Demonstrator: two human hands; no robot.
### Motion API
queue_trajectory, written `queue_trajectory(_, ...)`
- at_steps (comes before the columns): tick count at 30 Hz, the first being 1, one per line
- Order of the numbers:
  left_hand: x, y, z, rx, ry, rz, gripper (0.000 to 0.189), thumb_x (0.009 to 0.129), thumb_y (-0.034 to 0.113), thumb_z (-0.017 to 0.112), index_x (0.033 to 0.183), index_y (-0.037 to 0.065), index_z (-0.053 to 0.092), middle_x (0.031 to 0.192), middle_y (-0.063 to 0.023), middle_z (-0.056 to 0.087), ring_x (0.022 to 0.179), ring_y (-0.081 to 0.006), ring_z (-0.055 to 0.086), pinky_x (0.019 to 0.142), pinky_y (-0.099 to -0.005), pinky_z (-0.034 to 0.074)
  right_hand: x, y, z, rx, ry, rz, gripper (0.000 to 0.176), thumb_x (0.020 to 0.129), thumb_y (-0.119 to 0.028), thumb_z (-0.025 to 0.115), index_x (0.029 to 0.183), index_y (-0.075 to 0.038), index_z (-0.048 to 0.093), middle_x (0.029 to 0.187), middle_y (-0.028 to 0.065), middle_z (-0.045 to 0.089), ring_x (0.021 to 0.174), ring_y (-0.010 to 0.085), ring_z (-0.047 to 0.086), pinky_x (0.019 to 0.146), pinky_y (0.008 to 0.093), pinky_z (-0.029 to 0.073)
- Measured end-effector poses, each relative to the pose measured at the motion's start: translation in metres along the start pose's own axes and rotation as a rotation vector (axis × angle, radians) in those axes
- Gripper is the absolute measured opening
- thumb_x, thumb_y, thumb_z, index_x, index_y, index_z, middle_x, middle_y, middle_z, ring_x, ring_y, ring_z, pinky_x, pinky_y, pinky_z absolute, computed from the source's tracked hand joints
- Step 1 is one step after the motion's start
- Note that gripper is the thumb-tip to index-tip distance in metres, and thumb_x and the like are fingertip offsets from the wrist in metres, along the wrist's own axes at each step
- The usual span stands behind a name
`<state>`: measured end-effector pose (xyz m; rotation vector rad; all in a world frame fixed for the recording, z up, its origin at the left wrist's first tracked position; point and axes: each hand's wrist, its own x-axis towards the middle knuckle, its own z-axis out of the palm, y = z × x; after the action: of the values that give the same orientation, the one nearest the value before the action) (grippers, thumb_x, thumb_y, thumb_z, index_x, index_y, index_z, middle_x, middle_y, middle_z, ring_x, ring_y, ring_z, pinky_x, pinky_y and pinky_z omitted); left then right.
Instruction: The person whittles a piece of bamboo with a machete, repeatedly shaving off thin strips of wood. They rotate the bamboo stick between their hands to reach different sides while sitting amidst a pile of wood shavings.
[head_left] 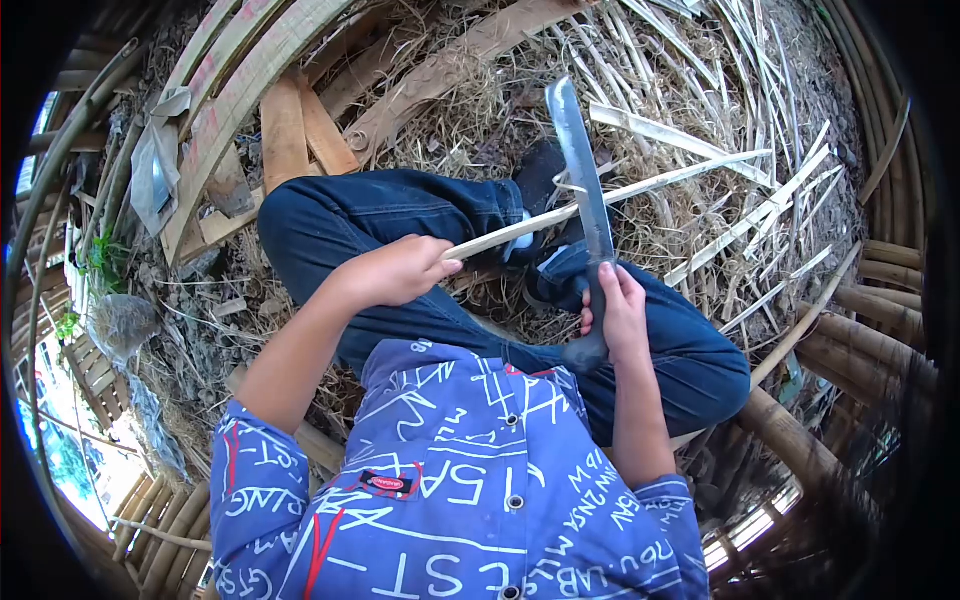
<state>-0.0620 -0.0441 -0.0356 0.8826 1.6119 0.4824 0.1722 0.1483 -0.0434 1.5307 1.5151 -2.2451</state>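
Note:
My left hand (395,270) is closed round the near end of a long pale bamboo strip (680,178), which points away to the right. In my right hand (622,310) is the dark handle of a machete (580,150), its long blade angled up and slightly left. Blade and strip cross over my feet, and the blade appears to touch the strip. A small curled shaving (570,186) shows at the crossing. I sit with my legs (400,215) folded in dark jeans, a dark shoe (540,180) beneath the blade.
Shavings and straw (660,70) cover the ground ahead, with several loose pale strips (745,225) to the right. Wooden planks (285,125) lie at the upper left, near a plastic scrap (155,180). Thick bamboo poles (800,440) stand close on the right.

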Motion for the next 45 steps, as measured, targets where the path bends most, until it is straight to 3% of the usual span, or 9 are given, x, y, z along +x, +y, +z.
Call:
queue_trajectory(12,0.005,-0.018,-0.006,-0.085,-0.010,-0.024,0.036,0.097,0.031,0.054,0.083,-0.002,0.055,0.062,-0.0044,0.051,0.059,-0.0147,0.049,0.058,-0.0337,0.043,-0.007,0.006,0.028,-0.008,-0.071,0.056,0.031,0.098,-0.035,0.055,0.096,-0.004,0.055,0.067,0.0026,0.055,0.046,0.0080,0.052,0.038,0.0236,0.044)
queue_trajectory(14,-0.002,-0.020,-0.009,-0.057,0.033,0.011,0.032,0.096,0.029,0.055,0.086,-0.002,0.058,0.065,-0.0054,0.057,0.060,-0.0157,0.055,0.059,-0.0322,0.045,-0.002,0.003,0.025,0.042,-0.089,0.081,0.030,0.097,-0.034,0.055,0.097,-0.004,0.055,0.067,0.0027,0.056,0.046,0.0081,0.052,0.039,0.0239,0.044)
queue_trajectory(17,-0.018,-0.018,-0.027,0.101,-0.082,-0.141,0.030,0.094,0.028,0.057,0.086,-0.001,0.063,0.072,-0.0103,0.068,0.067,-0.0195,0.066,0.063,-0.0336,0.049,0.002,0.008,0.024,0.057,-0.071,0.063,0.029,0.098,-0.034,0.054,0.096,-0.004,0.055,0.068,0.0028,0.056,0.046,0.0081,0.052,0.039,0.0236,0.044)
queue_trajectory(20,-0.027,-0.012,-0.037,0.140,-0.100,-0.261,0.031,0.093,0.029,0.058,0.082,0.000,0.064,0.069,-0.0096,0.067,0.065,-0.0194,0.065,0.063,-0.0351,0.049,0.003,0.010,0.013,0.059,-0.018,0.038,0.028,0.098,-0.033,0.053,0.093,-0.005,0.054,0.068,0.0030,0.056,0.046,0.0084,0.052,0.039,0.0238,0.045)
queue_trajectory(22,-0.030,-0.021,-0.032,0.131,-0.098,-0.196,0.028,0.092,0.028,0.059,0.084,0.001,0.062,0.067,-0.0101,0.065,0.063,-0.0208,0.063,0.062,-0.0357,0.047,0.003,0.010,0.002,0.063,0.029,0.044,0.028,0.098,-0.032,0.053,0.092,-0.005,0.054,0.068,0.0031,0.056,0.046,0.0086,0.052,0.039,0.0240,0.045)
queue_trajectory(25,-0.036,-0.027,-0.016,0.074,0.175,0.176,0.023,0.089,0.022,0.064,0.089,0.001,0.055,0.062,-0.0133,0.055,0.056,-0.0254,0.054,0.057,-0.0364,0.042,0.000,0.005,-0.006,0.087,0.065,0.017,0.027,0.099,-0.032,0.052,0.090,-0.006,0.053,0.067,0.0030,0.055,0.046,0.0088,0.052,0.038,0.0237,0.045)
queue_trajectory(28,-0.040,-0.019,-0.011,0.141,0.369,0.108,0.023,0.088,0.020,0.064,0.089,0.000,0.054,0.061,-0.0153,0.051,0.056,-0.0267,0.054,0.057,-0.0367,0.042,-0.004,-0.002,-0.003,0.095,0.053,0.022,0.027,0.099,-0.032,0.051,0.091,-0.006,0.052,0.067,0.0031,0.055,0.046,0.0087,0.052,0.038,0.0236,0.045)
queue_trajectory(35,-0.039,-0.019,0.000,-0.034,0.589,0.095,0.022,0.083,0.017,0.072,0.081,-0.003,0.062,0.057,-0.0114,0.048,0.051,-0.0130,0.042,0.050,-0.0311,0.037,-0.011,-0.003,0.010,0.058,-0.085,0.036,0.028,0.098,-0.031,0.054,0.097,-0.003,0.056,0.068,0.0028,0.057,0.046,0.0082,0.052,0.039,0.0235,0.044)
queue_trajectory(45,-0.033,-0.012,-0.005,-0.059,0.586,0.072,0.020,0.082,0.016,0.073,0.087,-0.003,0.067,0.058,-0.0051,0.052,0.056,-0.0071,0.043,0.051,-0.0268,0.037,-0.007,-0.005,-0.005,0.079,0.055,-0.022,0.028,0.099,-0.032,0.052,0.092,-0.005,0.055,0.066,0.0028,0.056,0.046,0.0074,0.051,0.038,0.0227,0.044)
